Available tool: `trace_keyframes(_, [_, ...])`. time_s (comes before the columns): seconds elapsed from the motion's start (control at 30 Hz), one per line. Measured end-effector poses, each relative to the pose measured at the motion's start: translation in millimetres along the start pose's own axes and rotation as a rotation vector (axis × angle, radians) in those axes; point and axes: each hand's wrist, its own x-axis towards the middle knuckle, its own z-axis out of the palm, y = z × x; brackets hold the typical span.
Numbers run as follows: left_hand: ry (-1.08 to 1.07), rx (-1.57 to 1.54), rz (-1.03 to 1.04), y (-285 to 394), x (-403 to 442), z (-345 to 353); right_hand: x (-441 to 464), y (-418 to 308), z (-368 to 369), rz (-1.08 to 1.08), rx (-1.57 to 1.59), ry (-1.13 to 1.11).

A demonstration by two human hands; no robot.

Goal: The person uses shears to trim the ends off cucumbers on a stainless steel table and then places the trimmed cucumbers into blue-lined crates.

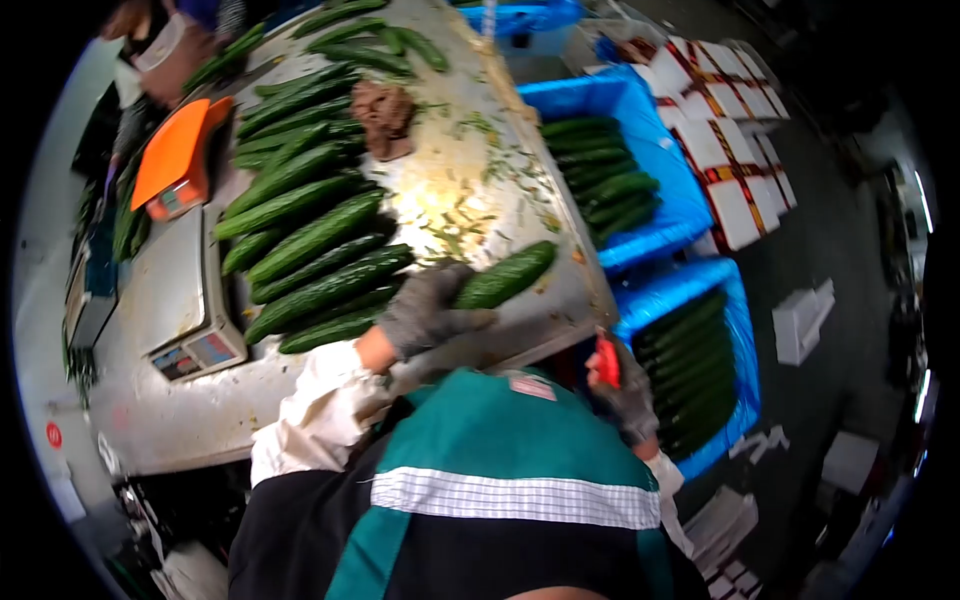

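Head — left fingers (447,275) hold cucumber (508,276) near table edge (577,255).

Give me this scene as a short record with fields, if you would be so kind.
left hand: gloved, holding one end of a cucumber
right hand: gloved, holding a red tool, kind unclear
table: row of cucumbers, brown cloth beside it
silver scale: left of the row
orange scale: beyond the silver one
near crate: blue-lined, cucumbers inside
next crate: blue-lined, cucumbers inside
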Motion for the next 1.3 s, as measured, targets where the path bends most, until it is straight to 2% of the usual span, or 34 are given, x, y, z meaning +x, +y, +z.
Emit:
trace_keyframes(0.07, [0.082, -0.023, 0.130, -20, -4, 6, 4, -5, 0, 0.080, 0.201, -0.124])
trace_keyframes(0.3, [0.072, -0.014, 0.104, -18, -19, 4, 18, -3, 2, 0.016, 0.176, -0.287])
trace_keyframes(0.4, [0.058, -0.034, 0.103, -18, -18, 3, 20, -2, 5, -0.064, 0.079, -0.275])
trace_keyframes(0.57, [0.032, 0.015, 0.073, -13, -15, 3, 23, -9, 5, -0.075, 0.026, -0.253])
trace_keyframes(0.73, [0.068, 0.197, 0.141, -18, -13, 3, 24, -10, 8, -0.103, -0.010, -0.219])
trace_keyframes(0.83, [0.065, 0.097, 0.119, -18, -13, 4, 25, -7, 11, -0.076, 0.017, -0.216])
trace_keyframes(1.03, [0.080, 0.161, 0.092, -18, -18, 4, 26, -5, 14, -0.062, 0.008, -0.196])
trace_keyframes(1.13, [0.061, 0.096, 0.075, -23, -19, 6, 26, -13, 15, -0.092, 0.016, -0.183])
trace_keyframes(1.2, [0.057, 0.066, 0.057, -18, -22, 4, 28, -15, 14, -0.122, -0.077, -0.169])
trace_keyframes(1.27, [0.126, 0.152, 0.048, -22, -25, 7, 27, -24, 14, -0.054, -0.069, -0.192])
trace_keyframes(1.3, [0.120, 0.198, 0.021, -25, -25, 7, 28, -12, 18, -0.113, -0.048, -0.155])
